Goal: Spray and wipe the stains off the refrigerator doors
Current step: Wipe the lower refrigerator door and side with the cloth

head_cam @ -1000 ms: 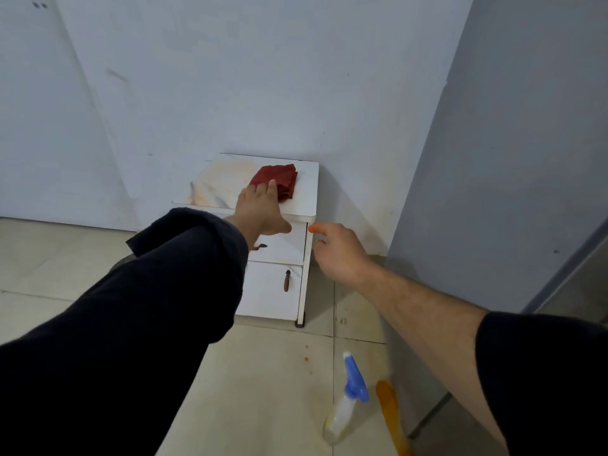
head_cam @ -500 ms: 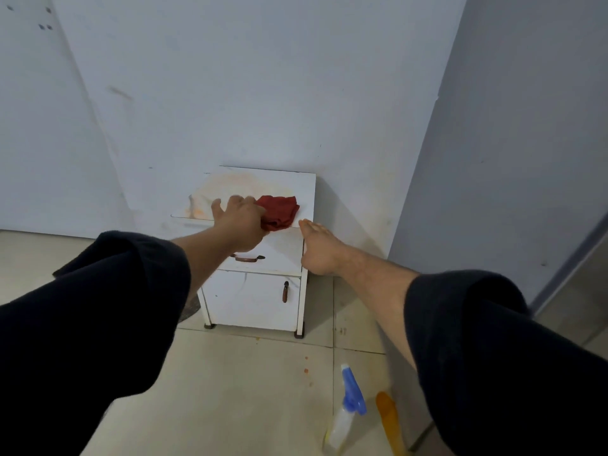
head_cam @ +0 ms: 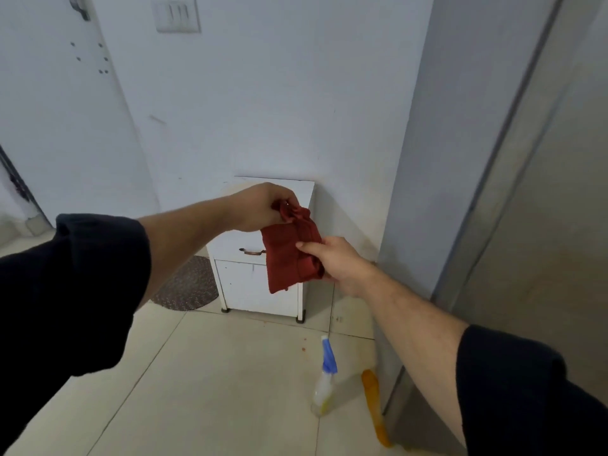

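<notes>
A dark red cloth [head_cam: 284, 255] hangs in the air in front of the small white cabinet [head_cam: 260, 291]. My left hand [head_cam: 263, 207] pinches its bunched top corner. My right hand [head_cam: 332, 261] grips its lower right edge. A spray bottle [head_cam: 324, 380] with a blue trigger head and pale yellow liquid stands on the floor tiles below my right arm. The grey refrigerator [head_cam: 539, 205] fills the right side, its side panel and a door edge in view.
An orange object [head_cam: 373, 406] lies on the floor against the refrigerator base. A dark oval mat [head_cam: 187, 286] sits left of the cabinet. Small orange spots mark the tiles near the cabinet's feet. A white wall with a switch plate [head_cam: 177, 13] rises behind.
My left hand lifted the red cloth off the cabinet top. My right hand moved from the cabinet edge onto the cloth. The view rose and pulled back.
</notes>
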